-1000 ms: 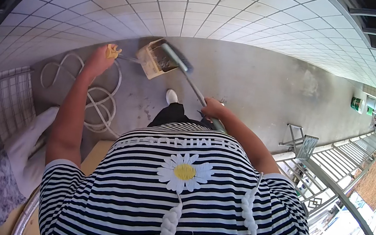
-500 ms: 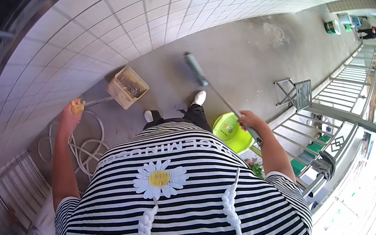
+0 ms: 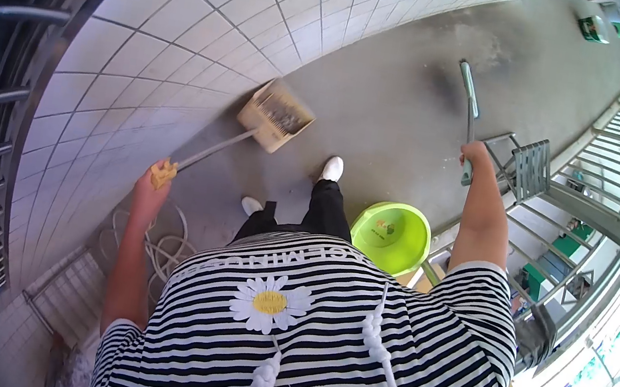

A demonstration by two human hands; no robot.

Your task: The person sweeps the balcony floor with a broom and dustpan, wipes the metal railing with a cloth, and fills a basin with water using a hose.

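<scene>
My left hand (image 3: 156,179) is closed round the yellow end of a dustpan handle at the left. At the handle's far end is a beige dustpan (image 3: 277,114), near the tiled wall, with grey debris inside. My right hand (image 3: 475,152), closed too, grips a grey-green broom (image 3: 470,89) by its handle. The broom's head points away from me over the floor, well to the right of the dustpan.
A lime-green basin (image 3: 392,237) stands right of my feet. Beyond it are a folding stool (image 3: 529,170) and a metal railing (image 3: 607,163). A pale hose (image 3: 170,244) lies coiled at lower left. White tiled wall (image 3: 155,47) runs along the left.
The view has turned and my body has moved along the floor. My right hand has swung the broom outward, away from the dustpan. The green basin has come into view.
</scene>
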